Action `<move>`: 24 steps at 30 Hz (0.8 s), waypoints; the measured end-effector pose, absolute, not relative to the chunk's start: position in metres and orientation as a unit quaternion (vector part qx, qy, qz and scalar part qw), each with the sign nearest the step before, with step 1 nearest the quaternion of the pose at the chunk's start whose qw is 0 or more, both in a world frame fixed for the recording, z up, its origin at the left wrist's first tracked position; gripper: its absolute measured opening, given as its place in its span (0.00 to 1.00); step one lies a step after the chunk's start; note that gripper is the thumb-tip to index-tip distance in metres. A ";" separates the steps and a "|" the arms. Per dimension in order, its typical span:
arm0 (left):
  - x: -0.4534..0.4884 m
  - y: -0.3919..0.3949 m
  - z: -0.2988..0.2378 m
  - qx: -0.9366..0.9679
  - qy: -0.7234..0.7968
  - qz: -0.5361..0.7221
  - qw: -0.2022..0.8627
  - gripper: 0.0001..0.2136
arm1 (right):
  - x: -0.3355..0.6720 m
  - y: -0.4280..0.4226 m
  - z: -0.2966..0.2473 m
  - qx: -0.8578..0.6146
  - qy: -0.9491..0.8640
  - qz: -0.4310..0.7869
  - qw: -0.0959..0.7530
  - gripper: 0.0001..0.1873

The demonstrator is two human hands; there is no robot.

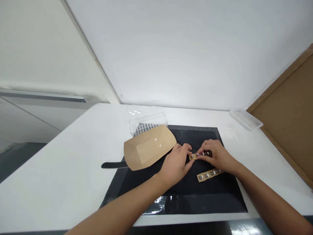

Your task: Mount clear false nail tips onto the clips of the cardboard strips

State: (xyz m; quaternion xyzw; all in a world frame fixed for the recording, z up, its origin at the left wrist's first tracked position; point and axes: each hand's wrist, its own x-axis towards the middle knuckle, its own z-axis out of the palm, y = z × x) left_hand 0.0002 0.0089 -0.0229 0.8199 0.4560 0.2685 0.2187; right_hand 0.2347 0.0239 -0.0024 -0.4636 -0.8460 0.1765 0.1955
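Note:
Over the black mat [171,189], my left hand [176,160] is closed in a pinch on the left end of a narrow tan strip [194,156]. This strip carries a row of small round metal pieces with white bits beside them. My right hand [217,155] is closed too, thumb and forefinger pinched together at the strip's middle; what lies between those fingertips is too small to make out. Nearer to me, a second tan strip [209,175] with similar metal pieces lies on the mat, its right end hidden under my right hand.
Left of my hands sits a brown paper tray [144,148] with two small white bits inside. A long black flat object [113,165] sticks out beside it. Behind stands a clear plastic box [149,123]. A white shallow container [245,119] is at right, near a brown board [288,111].

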 end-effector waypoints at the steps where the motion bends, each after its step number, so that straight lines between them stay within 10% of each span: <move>1: 0.000 0.009 -0.022 0.820 0.457 0.265 0.221 0.14 | 0.235 0.024 -0.003 -0.465 -0.845 0.178 0.194 0.04; 24: 0.001 0.009 -0.020 0.816 0.465 0.246 0.241 0.10 | 0.242 0.022 -0.002 -0.507 -0.825 0.161 0.192 0.05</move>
